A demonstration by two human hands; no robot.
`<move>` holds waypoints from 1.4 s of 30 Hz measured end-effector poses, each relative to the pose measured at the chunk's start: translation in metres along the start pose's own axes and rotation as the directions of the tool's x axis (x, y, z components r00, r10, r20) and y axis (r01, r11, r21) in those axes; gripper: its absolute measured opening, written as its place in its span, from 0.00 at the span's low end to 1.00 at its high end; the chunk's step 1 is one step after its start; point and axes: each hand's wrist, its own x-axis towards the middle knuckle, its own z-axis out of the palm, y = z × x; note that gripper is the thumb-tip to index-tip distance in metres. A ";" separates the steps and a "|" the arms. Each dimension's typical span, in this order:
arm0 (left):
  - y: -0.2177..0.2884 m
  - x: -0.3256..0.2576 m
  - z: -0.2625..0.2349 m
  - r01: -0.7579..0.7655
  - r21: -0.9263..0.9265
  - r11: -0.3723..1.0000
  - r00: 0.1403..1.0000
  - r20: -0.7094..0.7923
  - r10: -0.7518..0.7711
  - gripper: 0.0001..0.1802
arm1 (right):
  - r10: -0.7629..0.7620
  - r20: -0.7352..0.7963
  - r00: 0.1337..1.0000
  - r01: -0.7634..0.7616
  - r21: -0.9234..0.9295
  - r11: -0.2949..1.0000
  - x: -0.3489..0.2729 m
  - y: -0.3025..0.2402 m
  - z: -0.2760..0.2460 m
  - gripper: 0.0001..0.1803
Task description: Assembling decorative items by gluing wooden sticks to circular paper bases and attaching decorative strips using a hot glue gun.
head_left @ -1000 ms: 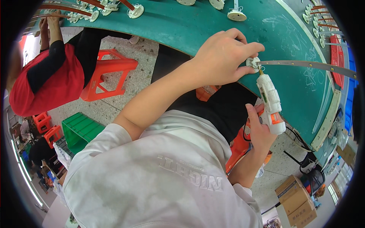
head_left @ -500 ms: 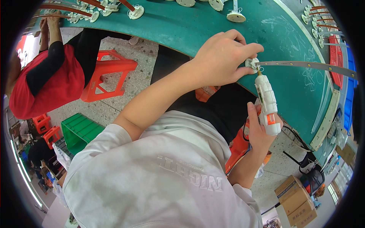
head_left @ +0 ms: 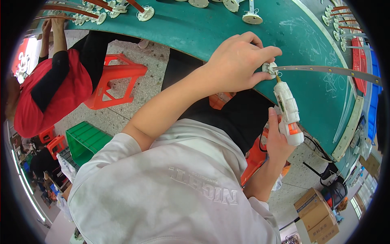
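Thumb and fingers of my left hand are closed on a small round white base at the near edge of the green worktable. From this base a grey strip with small LEDs extends to the right. My right hand is wrapped round the handle of a white glue gun with an orange part near its rear. The gun's metal nozzle points at the base, right beside my left thumb. Whether the nozzle touches the base, I cannot tell.
More round bases with upright strips stand along the table. A red basket sits at the right. A co-worker in red is at the left, near a red stool and a green crate. Cardboard boxes lie lower right.
The glue gun and my right hand have shifted slightly to the right, with the nozzle still at the base. My left hand has stayed in place. The co-worker's body has moved a little.
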 end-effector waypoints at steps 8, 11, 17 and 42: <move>0.000 0.000 -0.001 -0.001 0.008 1.000 1.000 -0.001 0.001 0.28 | 0.062 -0.028 0.998 -0.062 -0.005 0.998 0.000 -0.006 -0.001 0.15; 0.001 -0.001 -0.002 -0.005 0.022 1.000 1.000 -0.006 0.005 0.29 | 0.039 -0.004 0.999 -0.039 -0.019 0.999 -0.002 -0.003 -0.003 0.14; 0.001 -0.002 -0.002 -0.005 0.030 1.000 1.000 -0.008 0.006 0.30 | 0.006 -0.022 1.000 -0.006 0.019 1.000 -0.001 -0.007 0.000 0.14; 0.003 -0.001 -0.002 -0.005 0.030 1.000 1.000 -0.009 0.005 0.30 | -0.155 -0.044 0.987 0.155 -0.011 0.988 0.000 -0.011 -0.005 0.11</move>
